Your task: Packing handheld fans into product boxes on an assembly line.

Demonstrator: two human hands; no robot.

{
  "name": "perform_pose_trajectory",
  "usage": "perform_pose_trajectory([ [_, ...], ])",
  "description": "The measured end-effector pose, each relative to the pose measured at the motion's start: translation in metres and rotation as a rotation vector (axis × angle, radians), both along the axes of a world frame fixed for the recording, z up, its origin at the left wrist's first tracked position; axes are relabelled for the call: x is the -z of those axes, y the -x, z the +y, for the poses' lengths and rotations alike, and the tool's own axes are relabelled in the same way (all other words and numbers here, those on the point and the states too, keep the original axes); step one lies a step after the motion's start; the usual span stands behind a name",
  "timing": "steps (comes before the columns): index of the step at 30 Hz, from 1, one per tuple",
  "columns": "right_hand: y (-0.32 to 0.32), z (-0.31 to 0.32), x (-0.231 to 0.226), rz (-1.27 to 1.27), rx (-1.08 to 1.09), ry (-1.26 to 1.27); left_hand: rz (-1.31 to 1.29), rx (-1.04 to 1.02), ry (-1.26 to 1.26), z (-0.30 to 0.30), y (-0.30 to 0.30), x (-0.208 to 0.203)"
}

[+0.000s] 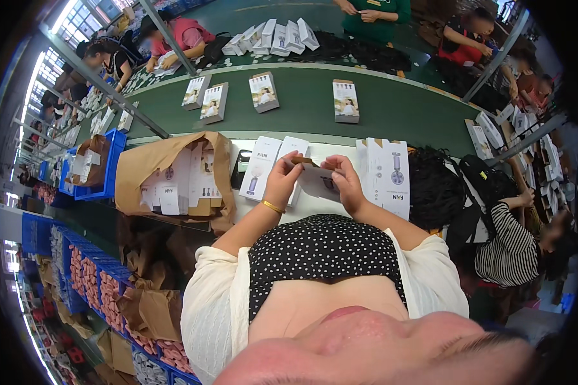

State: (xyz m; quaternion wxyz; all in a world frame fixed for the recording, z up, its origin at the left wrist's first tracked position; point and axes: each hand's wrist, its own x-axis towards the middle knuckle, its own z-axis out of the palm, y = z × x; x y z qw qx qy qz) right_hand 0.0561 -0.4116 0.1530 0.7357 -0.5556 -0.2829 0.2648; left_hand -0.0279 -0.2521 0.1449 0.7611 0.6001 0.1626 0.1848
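Note:
Before my chest, above the white worktop (247, 206), both hands hold a small white carton (319, 182) with a brown inner flap showing at its top. My left hand (281, 184), with a gold bracelet at the wrist, pinches the carton's left edge by the flap. My right hand (345, 182) is closed on its right side, thumb and fingers at the upper edge. Just left of my left hand lie two white printed fan boxes (258, 168), side by side. Flattened white cartons (392, 176) are stacked to the right of my right hand.
A torn brown paper bag (131, 173) full of flat cartons stands left, beside a blue crate (113, 163). Black straps or cords (433, 186) are heaped right. Beyond, a green conveyor (302, 122) carries several boxes (345, 101). Metal posts (167, 38) rise there; co-workers sit around.

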Motion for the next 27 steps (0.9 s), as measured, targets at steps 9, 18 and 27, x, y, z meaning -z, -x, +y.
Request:
perform_pose_trajectory([
  [9, -0.017, -0.011, -0.005, 0.259, 0.089, -0.133, -0.205, 0.131, 0.139, -0.024, -0.012, -0.006],
  [18, -0.025, -0.020, -0.014, 0.198, 0.059, -0.096, -0.225, 0.096, -0.978, -0.034, -0.020, 0.001],
  [27, -0.054, -0.051, -0.026, 0.180, -0.355, 0.177, -0.271, 0.376, -0.861, -0.025, -0.018, 0.001],
])
